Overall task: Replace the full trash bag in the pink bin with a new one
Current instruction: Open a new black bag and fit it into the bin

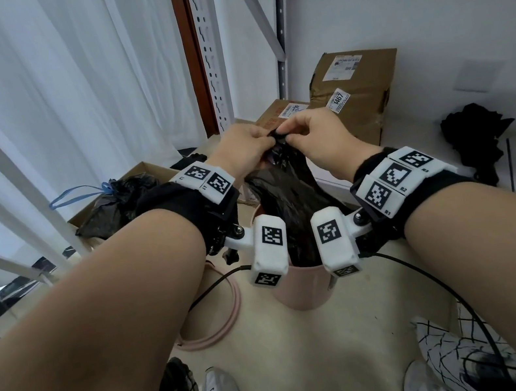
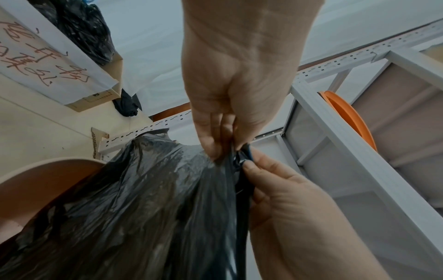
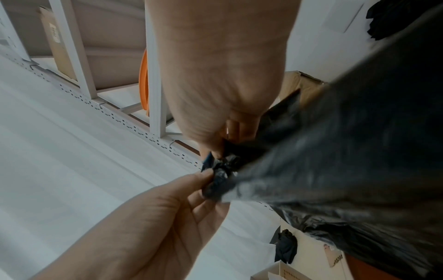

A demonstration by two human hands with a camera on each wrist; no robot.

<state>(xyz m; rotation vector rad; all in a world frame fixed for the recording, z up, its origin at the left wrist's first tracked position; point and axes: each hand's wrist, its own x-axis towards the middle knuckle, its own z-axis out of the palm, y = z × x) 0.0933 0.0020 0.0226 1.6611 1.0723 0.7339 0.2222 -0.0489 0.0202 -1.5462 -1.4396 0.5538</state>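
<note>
A full black trash bag (image 1: pixel 288 197) stands in the pink bin (image 1: pixel 301 291) on the floor, its top gathered and pulled upward. Both hands meet at the gathered neck. My left hand (image 1: pixel 265 141) pinches the bunched plastic from the left, and my right hand (image 1: pixel 287 133) pinches it from the right. In the left wrist view my left hand (image 2: pixel 220 149) grips the bag (image 2: pixel 143 208) at its neck while my right hand (image 2: pixel 249 166) holds a dark blue drawstring there; the bin's rim (image 2: pixel 36 174) shows at the left. The right wrist view shows my right hand (image 3: pixel 215 149) and left hand (image 3: pixel 206 178) on the crumpled bag tip (image 3: pixel 223 170).
A pink ring (image 1: pixel 224 325) lies on the floor left of the bin. A cardboard box holds another tied black bag (image 1: pixel 120 202) with blue strings. Taped parcels (image 1: pixel 355 88) and a metal shelf upright (image 1: pixel 210 48) stand behind. Dark cloth (image 1: pixel 473 136) lies at the right.
</note>
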